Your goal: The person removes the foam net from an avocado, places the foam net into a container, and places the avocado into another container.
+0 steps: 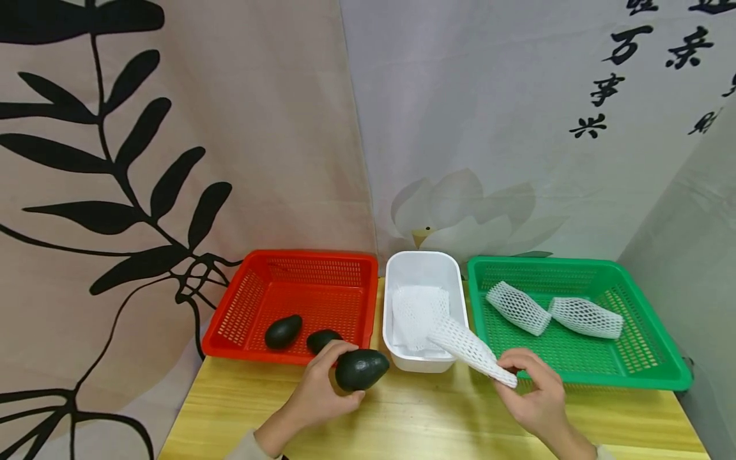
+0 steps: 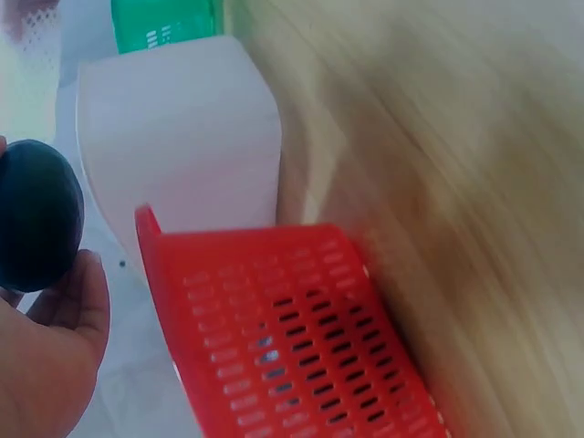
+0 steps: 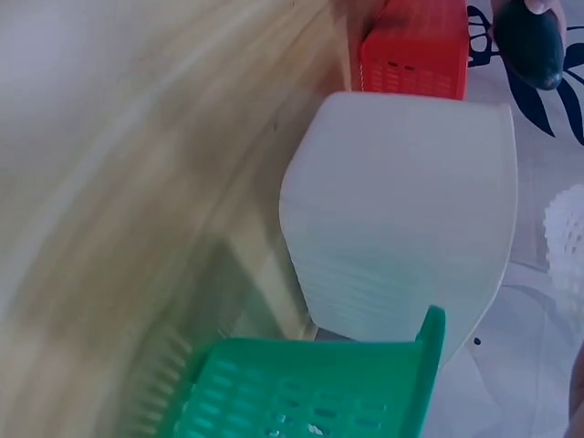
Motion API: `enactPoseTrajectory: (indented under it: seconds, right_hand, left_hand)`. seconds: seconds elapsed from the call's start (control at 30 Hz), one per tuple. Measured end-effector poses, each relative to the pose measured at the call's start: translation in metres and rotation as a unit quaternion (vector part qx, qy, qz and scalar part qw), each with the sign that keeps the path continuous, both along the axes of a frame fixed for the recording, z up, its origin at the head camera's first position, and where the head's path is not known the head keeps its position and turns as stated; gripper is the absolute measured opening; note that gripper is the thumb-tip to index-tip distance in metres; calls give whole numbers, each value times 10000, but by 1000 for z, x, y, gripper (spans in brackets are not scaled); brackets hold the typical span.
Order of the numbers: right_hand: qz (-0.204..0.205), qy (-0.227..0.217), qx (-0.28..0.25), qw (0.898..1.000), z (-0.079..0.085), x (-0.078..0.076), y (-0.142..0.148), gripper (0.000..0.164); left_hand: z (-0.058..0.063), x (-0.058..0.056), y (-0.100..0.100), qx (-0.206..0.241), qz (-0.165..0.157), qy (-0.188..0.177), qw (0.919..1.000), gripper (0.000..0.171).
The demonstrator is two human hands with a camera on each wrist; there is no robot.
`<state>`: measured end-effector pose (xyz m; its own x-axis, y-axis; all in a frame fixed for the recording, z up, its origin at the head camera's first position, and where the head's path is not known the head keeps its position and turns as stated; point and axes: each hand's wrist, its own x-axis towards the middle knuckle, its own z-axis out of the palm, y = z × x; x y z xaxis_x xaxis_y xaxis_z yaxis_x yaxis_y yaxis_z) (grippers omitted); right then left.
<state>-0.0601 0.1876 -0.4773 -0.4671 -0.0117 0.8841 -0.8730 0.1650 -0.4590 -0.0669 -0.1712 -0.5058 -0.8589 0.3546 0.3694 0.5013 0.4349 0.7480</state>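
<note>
An avocado (image 1: 361,370), dark green, is gripped in my left hand (image 1: 324,390) just in front of the red basket's near right corner. The same avocado (image 2: 38,216) shows at the left of the left wrist view. My right hand (image 1: 536,391) pinches one end of a white foam net sleeve (image 1: 467,345), which slants up and left over the white bin (image 1: 425,367). More white foam netting (image 1: 418,310) lies inside that bin. In the right wrist view only a sliver of my right hand (image 3: 577,401) shows at the right edge.
On the left, the red basket (image 1: 322,255) holds two avocados (image 1: 283,331). A green basket (image 1: 575,377) on the right contains two net-sleeved pieces (image 1: 586,317); what is inside them is hard to see. All stand on a wooden table (image 1: 425,421) before a printed curtain (image 1: 287,128).
</note>
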Motion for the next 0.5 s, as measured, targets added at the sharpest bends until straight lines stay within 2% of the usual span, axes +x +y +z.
enactPoseTrajectory:
  seconds: [0.3,0.5]
  right_hand:
    - [-513,186,328,9980,10,-23,0,10]
    - [-875,369,386,9947,13,-34,-6,9]
  left_hand:
    - [7,-14,-17,-23,312,400,9987,71]
    - [12,-26,-32,-106,690,292,9971,70]
